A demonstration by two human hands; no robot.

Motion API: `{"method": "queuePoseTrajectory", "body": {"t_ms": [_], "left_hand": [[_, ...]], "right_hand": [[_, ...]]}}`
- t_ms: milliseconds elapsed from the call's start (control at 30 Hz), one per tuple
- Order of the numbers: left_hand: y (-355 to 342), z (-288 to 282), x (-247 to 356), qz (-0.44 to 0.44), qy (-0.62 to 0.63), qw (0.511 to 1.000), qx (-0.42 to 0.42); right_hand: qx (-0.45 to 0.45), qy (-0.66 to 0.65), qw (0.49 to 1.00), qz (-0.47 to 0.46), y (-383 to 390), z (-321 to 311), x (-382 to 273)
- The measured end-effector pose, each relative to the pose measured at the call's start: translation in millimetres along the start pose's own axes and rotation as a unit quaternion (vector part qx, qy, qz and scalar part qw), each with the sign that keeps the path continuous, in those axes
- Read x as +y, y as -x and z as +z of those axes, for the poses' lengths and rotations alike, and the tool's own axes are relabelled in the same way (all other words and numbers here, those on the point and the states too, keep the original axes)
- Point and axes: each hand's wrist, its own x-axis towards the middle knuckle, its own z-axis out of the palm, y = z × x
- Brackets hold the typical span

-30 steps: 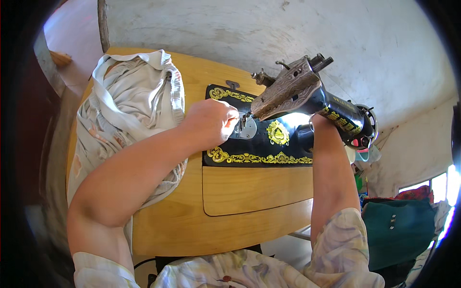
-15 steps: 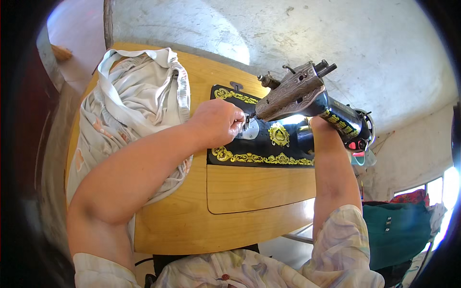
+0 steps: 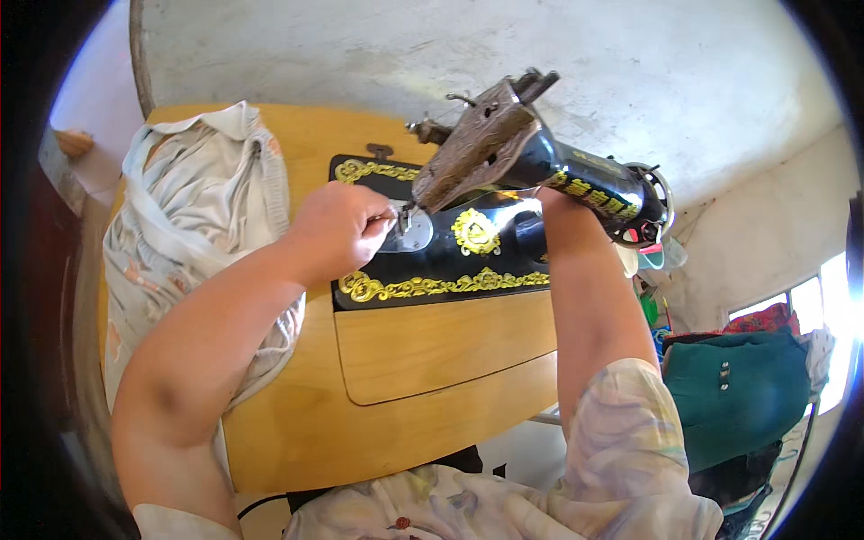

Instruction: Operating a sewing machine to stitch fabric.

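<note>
A black sewing machine [image 3: 576, 171] with gold decoration stands on a wooden table. My left hand [image 3: 337, 232] is closed in a pinch just left of its needle and presser foot [image 3: 407, 216], over the silver needle plate [image 3: 418, 236]. Whatever lies between those fingertips is too small to make out. My right hand [image 3: 556, 203] reaches under the machine's arm, which hides its fingers. A thin line, perhaps thread, runs under the arm between the needle area and that hand. Left of my left hand lies a heap of pale grey patterned cloth [image 3: 202, 207] with a gathered edge.
The wooden table [image 3: 450, 346] ends at a curved front edge close to my body. A bare wall [image 3: 360, 54] rises behind it. At the right, green cloth [image 3: 738, 387] and a red patterned cloth [image 3: 765, 321] hang in a pile beside a window.
The whole view has shifted, so the machine and cloth appear further left. My left hand stays pinched beside the needle, and my right hand remains under the machine's arm.
</note>
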Motion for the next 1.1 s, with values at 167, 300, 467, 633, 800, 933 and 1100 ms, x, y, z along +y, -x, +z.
{"method": "queuePoseTrajectory", "body": {"t_ms": [167, 300, 467, 633, 800, 933, 1100], "left_hand": [[5.4, 2.9, 2.0, -0.023, 0.032, 0.999, 0.000], [9.6, 7.9, -8.8, -0.030, 0.028, 0.999, 0.025], [-6.7, 8.6, -7.7, 0.059, -0.013, 0.997, 0.044], [1.3, 8.1, -14.7, 0.032, 0.019, 0.999, 0.038], [4.8, 11.9, -15.0, 0.023, -0.009, 0.998, 0.052], [2.3, 9.4, -9.9, 0.021, -0.015, 0.999, 0.040], [4.4, 6.3, -7.8, 0.026, -0.010, 0.999, 0.046]], "right_hand": [[-0.017, -0.001, 1.000, 0.005, 18.3, -0.1, -2.9], [-0.054, -0.022, 0.998, -0.030, 14.3, 22.0, -4.9], [-0.143, -0.037, 0.984, -0.099, 9.9, 62.6, 84.0], [-0.203, -0.038, 0.970, -0.129, 2.1, 95.2, 97.9], [-0.215, -0.038, 0.966, -0.139, 6.4, 95.2, 62.9], [-0.213, -0.028, 0.967, -0.135, 12.7, 70.4, 77.5], [-0.197, -0.024, 0.971, -0.129, 29.0, 44.6, 52.8]]}}
